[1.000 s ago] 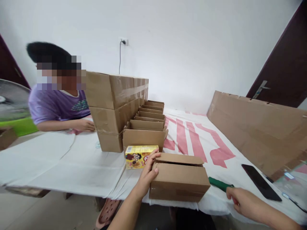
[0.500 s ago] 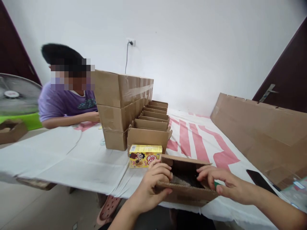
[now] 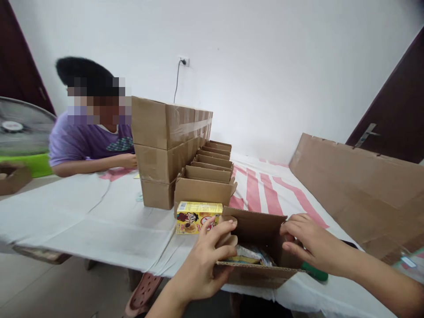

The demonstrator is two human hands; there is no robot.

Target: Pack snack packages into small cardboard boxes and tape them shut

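A small brown cardboard box [image 3: 255, 274] stands at the table's near edge with its top flaps spread. Packets [image 3: 251, 255] show inside it. My left hand [image 3: 203, 260] grips the box's left flap, fingers curled over it. My right hand [image 3: 309, 245] holds the right flap back, fingers closed on the cardboard. A yellow snack carton [image 3: 195, 217] lies just left of the box, close to my left fingertips. A green-handled tool [image 3: 314, 273] lies under my right hand on the cloth.
A row of open small boxes [image 3: 207, 170] and a stack of taped boxes [image 3: 165, 150] stand mid-table. A flat cardboard sheet [image 3: 364, 185] leans at the right. A person in a purple shirt [image 3: 89, 141] sits at the far left, by a fan [image 3: 23, 128].
My right hand came from the green tool to the box. Both hands pulled the flaps apart, and the packets inside now show. My view shifted slightly left.
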